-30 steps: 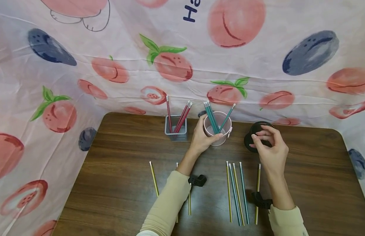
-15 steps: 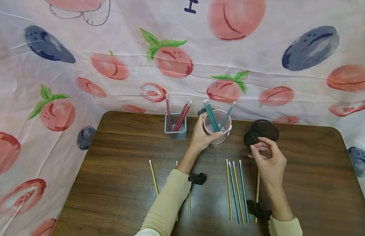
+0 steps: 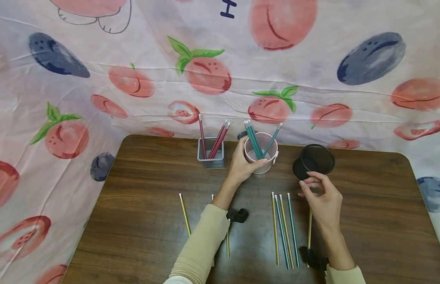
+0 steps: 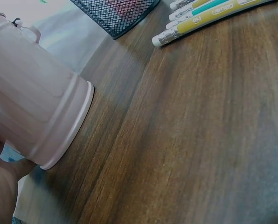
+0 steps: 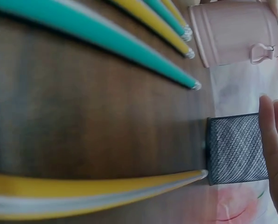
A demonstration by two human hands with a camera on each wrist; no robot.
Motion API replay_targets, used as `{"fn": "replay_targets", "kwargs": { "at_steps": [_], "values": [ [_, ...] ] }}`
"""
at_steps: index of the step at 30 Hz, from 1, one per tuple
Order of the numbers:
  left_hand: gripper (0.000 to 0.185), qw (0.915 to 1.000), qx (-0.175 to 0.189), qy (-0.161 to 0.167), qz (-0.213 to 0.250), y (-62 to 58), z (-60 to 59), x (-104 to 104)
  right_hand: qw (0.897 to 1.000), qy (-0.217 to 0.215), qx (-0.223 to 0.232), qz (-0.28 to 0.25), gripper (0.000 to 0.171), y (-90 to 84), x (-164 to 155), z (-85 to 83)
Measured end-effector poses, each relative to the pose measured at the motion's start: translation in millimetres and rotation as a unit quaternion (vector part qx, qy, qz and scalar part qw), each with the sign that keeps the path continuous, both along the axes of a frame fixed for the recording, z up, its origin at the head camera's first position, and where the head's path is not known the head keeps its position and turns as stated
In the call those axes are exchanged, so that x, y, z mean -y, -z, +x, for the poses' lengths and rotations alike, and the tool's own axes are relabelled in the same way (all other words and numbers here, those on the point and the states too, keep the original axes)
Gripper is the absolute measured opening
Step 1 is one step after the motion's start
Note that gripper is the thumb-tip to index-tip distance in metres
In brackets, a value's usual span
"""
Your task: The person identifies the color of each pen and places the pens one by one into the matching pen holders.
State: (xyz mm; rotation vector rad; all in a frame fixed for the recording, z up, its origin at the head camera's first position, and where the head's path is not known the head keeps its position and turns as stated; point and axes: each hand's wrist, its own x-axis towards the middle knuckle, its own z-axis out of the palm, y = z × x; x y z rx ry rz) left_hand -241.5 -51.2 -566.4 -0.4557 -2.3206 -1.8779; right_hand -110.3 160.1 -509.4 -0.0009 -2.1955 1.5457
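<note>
My left hand [image 3: 242, 163] grips the pale pink cup [image 4: 36, 93] from its left side, with the thumb across the front. Several teal pencils [image 3: 253, 140] lean inside that cup, erasers up. In front of the black mesh pen holder [image 3: 313, 159] hovers my right hand [image 3: 323, 197], its fingers loosely bent with nothing between them. Beneath the right wrist lies a yellow pencil [image 3: 309, 232], partly covered by the wrist. Left of it, several yellow and teal pencils [image 3: 285, 230] lie side by side, erasers toward the cups.
A clear grey square holder [image 3: 210, 157] with several red pencils [image 3: 218, 142] stands left of the pink cup. More yellow pencils [image 3: 185, 213] lie around the left forearm, which hides part of them. A fruit-print cloth [image 3: 205, 75] hangs behind the wooden table [image 3: 141, 173].
My right hand has drawn back from over the black mesh holder toward the front of the table. The left hand stays on the pink cup.
</note>
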Motion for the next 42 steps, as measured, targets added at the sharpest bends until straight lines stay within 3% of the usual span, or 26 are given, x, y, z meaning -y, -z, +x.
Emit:
{"fn": "replay_targets", "kwargs": {
  "at_steps": [6, 13, 16, 21, 30, 42],
  "values": [
    [0.083, 1.0, 0.0, -0.003, -0.004, 0.7, -0.1, 1, 0.998, 0.01, 0.056, 0.029, 0.03, 12.5, 3, 10.8],
    [0.083, 1.0, -0.002, 0.001, 0.001, 2.0, -1.0, 0, 0.993, 0.015, 0.112, 0.023, 0.033, 47.8, -1, 16.6],
    [0.083, 1.0, 0.0, -0.003, -0.002, 1.5, -0.7, 0, 0.99, 0.011, 0.139, 0.027, 0.033, 55.1, -4, 16.2],
    [0.084, 1.0, 0.002, -0.008, -0.005, 0.8, -0.4, -1, 0.982, -0.003, 0.182, 0.055, 0.035, 55.2, -5, 15.5],
    [0.085, 1.0, 0.005, 0.0, 0.003, -0.8, -1.6, -2, 0.949, -0.028, 0.221, 0.222, 0.041, 46.1, -2, 13.3],
    [0.086, 0.9999, 0.005, 0.011, 0.001, 1.1, 2.2, 2, 0.916, -0.004, 0.292, 0.273, 0.046, 36.6, 10, 13.1]
  ]
}}
